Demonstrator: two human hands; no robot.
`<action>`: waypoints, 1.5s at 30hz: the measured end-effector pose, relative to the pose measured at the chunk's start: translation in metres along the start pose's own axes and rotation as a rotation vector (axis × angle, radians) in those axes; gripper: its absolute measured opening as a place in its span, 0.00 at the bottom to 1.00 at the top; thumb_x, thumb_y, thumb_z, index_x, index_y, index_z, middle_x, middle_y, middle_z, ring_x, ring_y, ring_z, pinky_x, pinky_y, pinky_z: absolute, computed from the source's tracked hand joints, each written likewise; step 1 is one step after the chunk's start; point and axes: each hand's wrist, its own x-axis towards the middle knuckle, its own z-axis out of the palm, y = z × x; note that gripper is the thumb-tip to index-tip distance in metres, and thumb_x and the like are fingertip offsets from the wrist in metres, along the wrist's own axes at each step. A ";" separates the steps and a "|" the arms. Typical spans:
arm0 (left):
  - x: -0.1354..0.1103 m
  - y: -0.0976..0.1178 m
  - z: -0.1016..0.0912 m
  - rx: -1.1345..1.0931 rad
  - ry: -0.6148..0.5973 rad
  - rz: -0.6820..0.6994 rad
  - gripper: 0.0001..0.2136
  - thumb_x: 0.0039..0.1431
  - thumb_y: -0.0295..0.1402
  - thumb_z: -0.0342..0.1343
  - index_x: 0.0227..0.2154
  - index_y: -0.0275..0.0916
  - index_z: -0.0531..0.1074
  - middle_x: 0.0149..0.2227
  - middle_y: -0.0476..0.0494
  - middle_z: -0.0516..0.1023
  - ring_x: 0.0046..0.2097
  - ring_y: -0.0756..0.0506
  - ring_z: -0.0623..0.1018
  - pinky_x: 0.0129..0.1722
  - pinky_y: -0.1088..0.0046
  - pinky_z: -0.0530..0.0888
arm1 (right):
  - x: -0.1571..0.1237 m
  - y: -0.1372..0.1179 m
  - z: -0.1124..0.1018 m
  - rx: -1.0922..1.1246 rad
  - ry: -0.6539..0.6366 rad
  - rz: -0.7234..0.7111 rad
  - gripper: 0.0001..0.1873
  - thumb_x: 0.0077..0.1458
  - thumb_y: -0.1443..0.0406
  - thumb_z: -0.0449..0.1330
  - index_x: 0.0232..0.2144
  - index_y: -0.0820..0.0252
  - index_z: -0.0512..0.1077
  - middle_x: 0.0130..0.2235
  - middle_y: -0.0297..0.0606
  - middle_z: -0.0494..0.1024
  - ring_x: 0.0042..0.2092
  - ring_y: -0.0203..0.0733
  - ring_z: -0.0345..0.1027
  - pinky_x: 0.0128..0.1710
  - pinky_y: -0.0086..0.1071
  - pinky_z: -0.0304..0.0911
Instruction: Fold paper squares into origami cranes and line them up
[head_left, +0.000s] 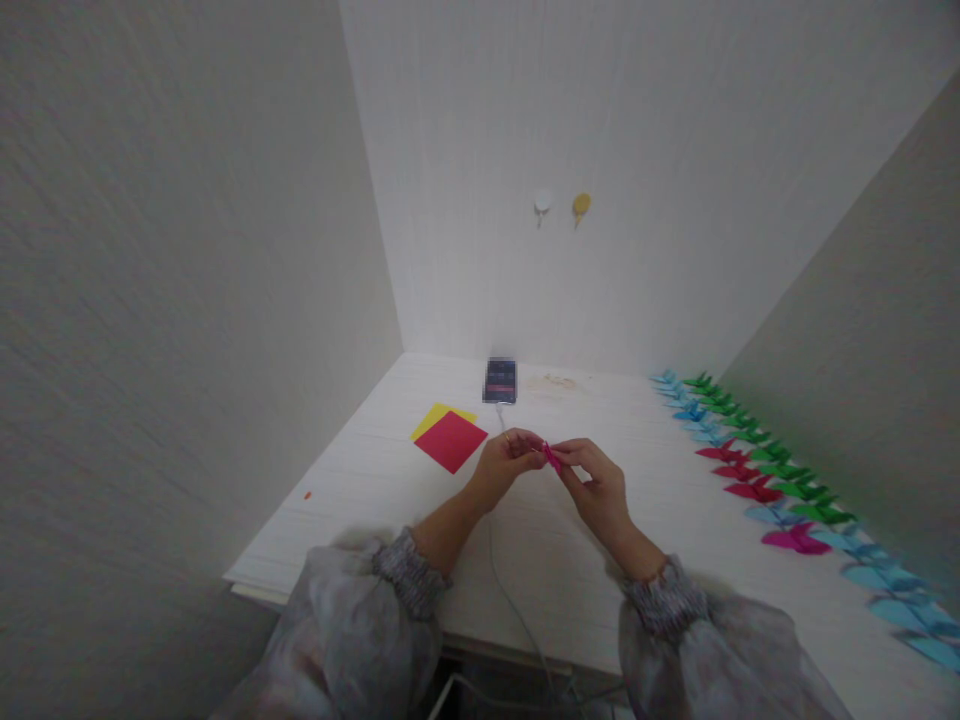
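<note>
Between my two hands, above the white table, is a small folded piece of pink paper [552, 458]. My left hand [511, 462] pinches its left side between thumb and fingers. From the other side, my right hand [598, 480] grips the same paper with thumb and fingertips. Fingers hide much of the paper, so its exact folded shape cannot be made out. Left of my hands lie a flat red paper square [451, 441] and, partly under it, a yellow sheet [435, 416].
Rows of folded paper cranes [780, 470] in green, blue, red and pink line the table's right side. A phone [500, 381] lies near the back wall, its white cable [501, 580] running toward the front edge. Two hooks [581, 205] hang on the wall. An orange scrap [307, 495] lies left.
</note>
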 end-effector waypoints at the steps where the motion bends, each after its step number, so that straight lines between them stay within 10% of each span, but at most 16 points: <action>1: 0.000 0.000 0.000 0.013 -0.002 -0.001 0.12 0.39 0.29 0.61 0.29 0.32 0.69 0.28 0.46 0.74 0.30 0.52 0.72 0.34 0.73 0.68 | 0.000 0.000 0.000 -0.008 0.001 -0.018 0.05 0.48 0.69 0.55 0.28 0.57 0.70 0.33 0.39 0.72 0.36 0.40 0.66 0.35 0.35 0.64; 32: -0.002 0.007 -0.004 -0.045 -0.006 0.056 0.10 0.42 0.30 0.59 0.30 0.35 0.72 0.27 0.46 0.72 0.29 0.51 0.71 0.32 0.73 0.69 | -0.004 -0.001 -0.004 -0.243 -0.152 -0.359 0.28 0.48 0.73 0.54 0.51 0.52 0.56 0.50 0.45 0.62 0.51 0.46 0.59 0.45 0.42 0.63; 45: -0.005 0.011 -0.003 -0.230 -0.043 0.009 0.11 0.44 0.27 0.57 0.34 0.36 0.72 0.32 0.44 0.75 0.34 0.50 0.73 0.37 0.71 0.69 | 0.001 -0.009 -0.005 -0.198 -0.200 -0.269 0.28 0.48 0.70 0.55 0.52 0.54 0.55 0.50 0.46 0.61 0.52 0.47 0.55 0.48 0.44 0.59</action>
